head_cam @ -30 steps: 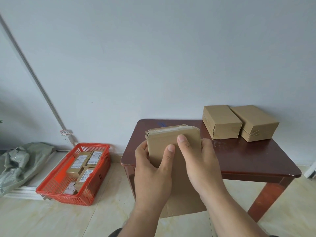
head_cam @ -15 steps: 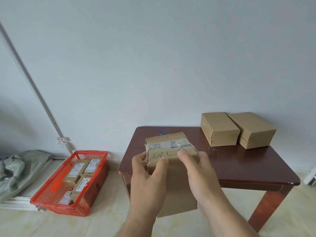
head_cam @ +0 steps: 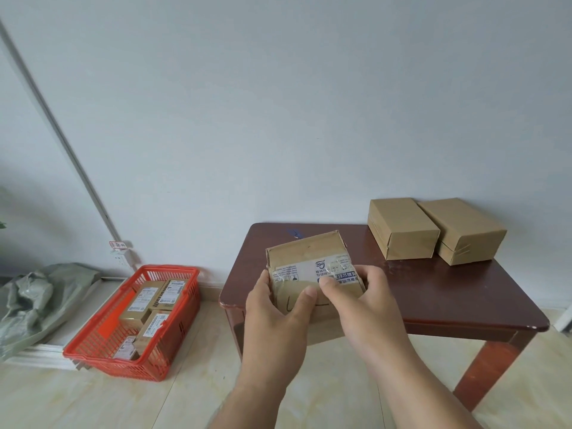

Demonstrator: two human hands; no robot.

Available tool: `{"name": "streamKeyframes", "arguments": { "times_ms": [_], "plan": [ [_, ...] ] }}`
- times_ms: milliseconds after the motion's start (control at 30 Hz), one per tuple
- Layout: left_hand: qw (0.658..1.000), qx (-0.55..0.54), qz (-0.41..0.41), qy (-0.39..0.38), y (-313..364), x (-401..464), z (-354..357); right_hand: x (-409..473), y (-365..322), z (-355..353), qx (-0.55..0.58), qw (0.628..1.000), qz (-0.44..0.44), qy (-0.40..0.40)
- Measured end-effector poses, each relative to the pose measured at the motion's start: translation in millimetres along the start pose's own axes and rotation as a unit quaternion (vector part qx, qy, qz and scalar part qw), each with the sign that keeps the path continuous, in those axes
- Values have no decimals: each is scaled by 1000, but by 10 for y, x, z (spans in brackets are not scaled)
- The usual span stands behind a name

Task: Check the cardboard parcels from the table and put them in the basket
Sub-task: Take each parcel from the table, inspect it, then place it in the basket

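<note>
Both hands clamp one taped cardboard parcel (head_cam: pixel 309 261) above the worktop (head_cam: pixel 433 292): left grip (head_cam: pixel 275 308) and right grip (head_cam: pixel 368 292) at its near corners. It looks light, stiff, tape-slick; hold the side edges. Red basket (head_cam: pixel 93 351) sits far left of the grips

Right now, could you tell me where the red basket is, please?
In the head view the red basket sits on the floor at lower left, against the wall, left of the wooden table and right of the crumpled grey-green bag.
</note>
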State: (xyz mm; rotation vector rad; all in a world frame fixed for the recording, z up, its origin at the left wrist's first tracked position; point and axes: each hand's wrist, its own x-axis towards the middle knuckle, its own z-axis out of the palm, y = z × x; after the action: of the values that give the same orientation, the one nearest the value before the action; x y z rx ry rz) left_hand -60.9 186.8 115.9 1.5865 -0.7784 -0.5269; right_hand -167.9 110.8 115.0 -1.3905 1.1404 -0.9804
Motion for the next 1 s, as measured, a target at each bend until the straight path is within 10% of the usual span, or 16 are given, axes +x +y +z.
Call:
{"name": "streamKeyframes", "arguments": {
  "times_ms": [1000],
  "plan": [
    [995, 24, 55, 85, -109, 33, -5, -11, 160, 65, -40, 997, -70, 14]
  ]
}}
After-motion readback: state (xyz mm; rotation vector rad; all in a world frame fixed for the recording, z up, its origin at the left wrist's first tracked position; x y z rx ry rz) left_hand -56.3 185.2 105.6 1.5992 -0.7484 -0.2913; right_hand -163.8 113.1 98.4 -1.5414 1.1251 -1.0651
